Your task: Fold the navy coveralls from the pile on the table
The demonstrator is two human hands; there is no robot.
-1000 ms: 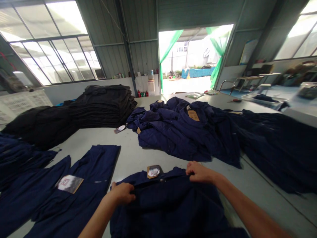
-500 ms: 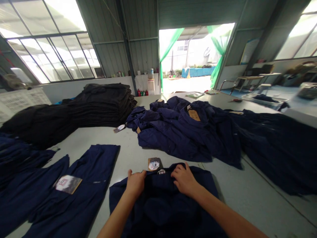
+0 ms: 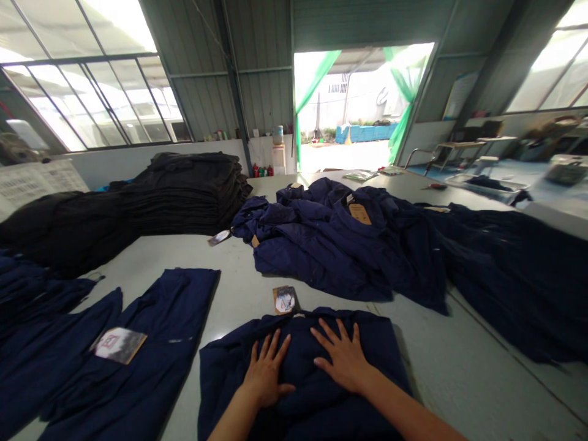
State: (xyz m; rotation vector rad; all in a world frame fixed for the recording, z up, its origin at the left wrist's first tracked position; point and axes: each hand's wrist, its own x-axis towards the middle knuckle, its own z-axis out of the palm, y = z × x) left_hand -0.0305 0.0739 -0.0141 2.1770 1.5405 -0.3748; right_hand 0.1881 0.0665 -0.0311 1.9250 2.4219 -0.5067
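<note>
A dark navy garment (image 3: 303,398) lies on the table right in front of me, its upper edge turned away from me. My left hand (image 3: 265,372) rests flat on its left half, fingers spread. On the right half lies my right hand (image 3: 342,355), palm down and fingers spread as well. Neither hand grips the cloth. A hang tag (image 3: 285,299) with a printed picture sticks out past the garment's top edge onto the table. Whether the garment is trousers or a jacket I cannot tell.
To the left lie flat navy garments (image 3: 160,343) with a card tag (image 3: 120,345). Behind them rises a stack of folded black garments (image 3: 188,196). A loose navy heap (image 3: 321,239) covers the table's middle, and more dark clothes (image 3: 514,269) spread rightward. The pale tabletop (image 3: 463,367) shows between them.
Both hands have let go of the garment's top edge and come down flat onto its front, fingers now spread. The top edge lies flatter, covering most of the white neck or waist label.
</note>
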